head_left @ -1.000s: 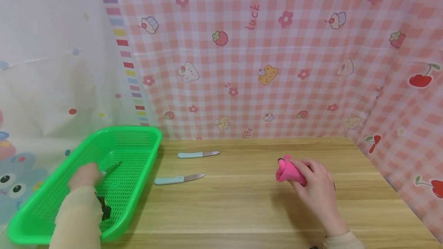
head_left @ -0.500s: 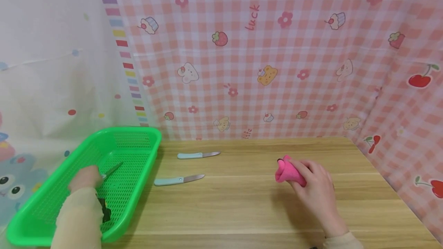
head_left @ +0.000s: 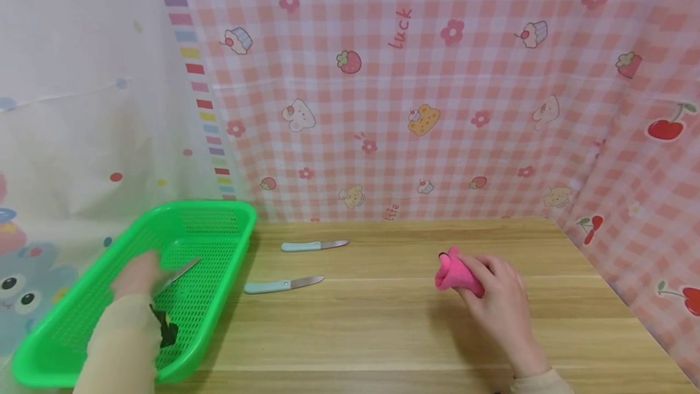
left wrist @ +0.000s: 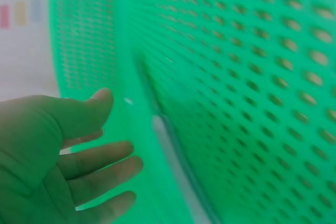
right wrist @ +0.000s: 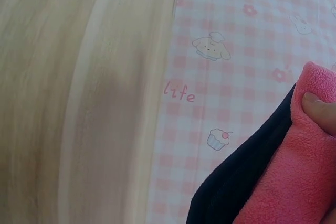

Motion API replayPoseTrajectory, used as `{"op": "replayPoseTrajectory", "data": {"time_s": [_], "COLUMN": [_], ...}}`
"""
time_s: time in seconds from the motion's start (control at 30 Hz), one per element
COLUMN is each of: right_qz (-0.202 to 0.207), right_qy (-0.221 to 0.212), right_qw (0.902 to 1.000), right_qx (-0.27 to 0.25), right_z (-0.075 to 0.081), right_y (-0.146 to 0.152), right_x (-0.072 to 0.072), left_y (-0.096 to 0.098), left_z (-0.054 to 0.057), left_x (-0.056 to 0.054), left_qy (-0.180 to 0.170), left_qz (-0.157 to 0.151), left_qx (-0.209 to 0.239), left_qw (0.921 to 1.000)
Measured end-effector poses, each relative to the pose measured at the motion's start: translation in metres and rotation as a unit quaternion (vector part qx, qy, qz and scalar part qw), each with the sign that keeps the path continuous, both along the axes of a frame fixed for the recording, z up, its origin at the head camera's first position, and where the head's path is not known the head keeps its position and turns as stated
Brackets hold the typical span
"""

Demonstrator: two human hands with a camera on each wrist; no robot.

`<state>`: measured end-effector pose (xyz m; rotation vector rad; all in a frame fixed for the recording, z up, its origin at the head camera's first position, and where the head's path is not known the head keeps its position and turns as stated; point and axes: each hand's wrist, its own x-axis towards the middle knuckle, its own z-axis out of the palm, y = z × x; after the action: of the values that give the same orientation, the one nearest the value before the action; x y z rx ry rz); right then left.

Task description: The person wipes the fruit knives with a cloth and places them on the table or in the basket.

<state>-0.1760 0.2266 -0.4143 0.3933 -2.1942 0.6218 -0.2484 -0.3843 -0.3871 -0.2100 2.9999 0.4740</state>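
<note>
My left hand (head_left: 137,273) is inside the green plastic basket (head_left: 247,224), blurred in the head view. Its fingers are spread and hold nothing in the left wrist view. Beside them a small knife (left wrist: 177,163) with a pale handle lies in the basket; its blade (head_left: 188,266) points to the back right. Over the right part of the table, my right hand (head_left: 503,297) grips a folded pink cloth (head_left: 458,273). Close up, the cloth (right wrist: 294,177) is fluffy with a black side, and the thumb (right wrist: 320,113) presses on its pink face.
Two more knives with light blue handles, a far one (head_left: 314,246) and a near one (head_left: 284,284), lie on the wooden table (head_left: 372,333) right of the basket. A pink checked curtain (head_left: 383,108) hangs behind the table and along its right side.
My left hand's fingers have come away from the knife in the basket, and the knife has shifted slightly to the right. The right hand and the cloth stay where they were.
</note>
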Motion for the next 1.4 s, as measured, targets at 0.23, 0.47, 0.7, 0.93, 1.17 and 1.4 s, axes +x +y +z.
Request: {"op": "replayPoseTrajectory", "data": {"time_s": [0.23, 0.47, 0.7, 0.93, 1.17, 1.4], "right_qz": [-0.002, -0.003, -0.002, -0.001, 0.008, 0.017], "right_qy": [-0.004, -0.004, -0.004, 0.000, 0.001, 0.013], "right_qw": [1.0000, 1.0000, 1.0000, 1.0000, 1.0000, 0.9997], "right_qx": [0.000, -0.001, -0.006, -0.006, 0.000, 0.008], "right_z": [0.000, -0.001, 0.000, 0.002, 0.003, 0.003], "right_y": [-0.001, -0.001, -0.003, -0.003, -0.007, -0.016], "right_x": [0.000, 0.001, 0.001, 0.001, -0.001, -0.004], "left_y": [0.018, 0.039, 0.065, 0.099, 0.143, 0.185], "left_z": [0.018, 0.038, 0.063, 0.089, 0.096, 0.074], "left_x": [-0.008, -0.011, -0.002, 0.011, 0.029, 0.040], "left_qy": [0.032, 0.065, 0.125, 0.169, 0.208, 0.220], "left_qz": [-0.035, -0.076, -0.109, -0.136, -0.165, -0.179], "left_qx": [0.005, 0.028, 0.032, 0.028, 0.012, -0.017], "left_qw": [0.9989, 0.9946, 0.9855, 0.9757, 0.9640, 0.9589]}}
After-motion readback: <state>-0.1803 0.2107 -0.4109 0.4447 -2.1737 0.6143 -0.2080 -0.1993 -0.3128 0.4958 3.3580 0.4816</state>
